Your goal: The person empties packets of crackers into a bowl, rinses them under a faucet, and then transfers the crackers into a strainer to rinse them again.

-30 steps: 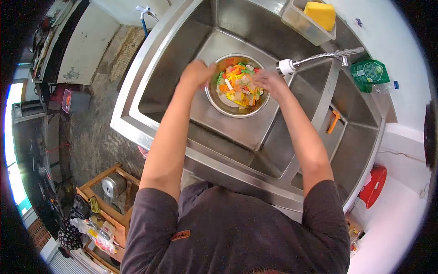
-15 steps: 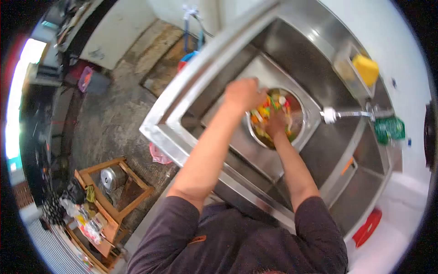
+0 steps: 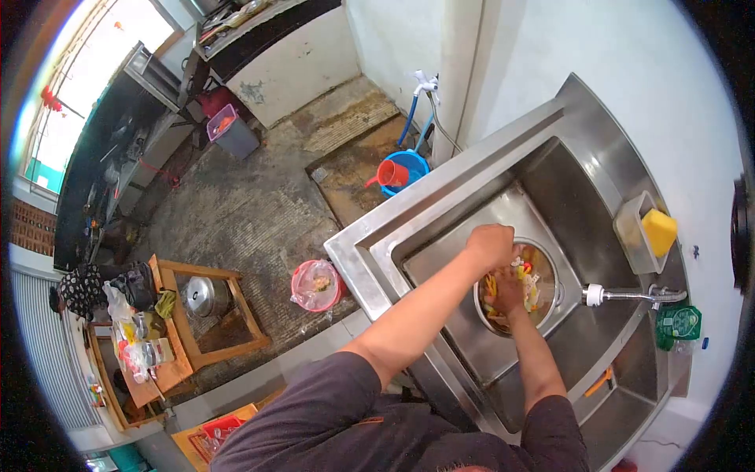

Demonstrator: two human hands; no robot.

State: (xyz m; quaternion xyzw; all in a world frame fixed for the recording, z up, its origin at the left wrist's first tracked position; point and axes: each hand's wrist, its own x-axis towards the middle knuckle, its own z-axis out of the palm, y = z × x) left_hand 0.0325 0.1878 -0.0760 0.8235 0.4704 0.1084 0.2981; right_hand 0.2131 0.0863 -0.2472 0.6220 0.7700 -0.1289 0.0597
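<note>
A round metal bowl of cut vegetables in water stands in the steel sink. My left hand is at the bowl's upper left rim, its fingers curled and their tips hidden from view. Lower down, my right hand reaches into the vegetables with its fingers partly sunk among them; whether they grip any pieces cannot be made out. A tap with a flexible metal neck points towards the bowl from the right.
A caddy with a yellow sponge is on the sink's right edge, near a green pouch. On the floor are a pink bin, a blue bucket with a red dipper, and a wooden frame around a metal pot.
The camera view has swung, so the sink and bowl appear lower and further right. My left hand is still by the bowl's rim and my right hand still among the vegetables.
</note>
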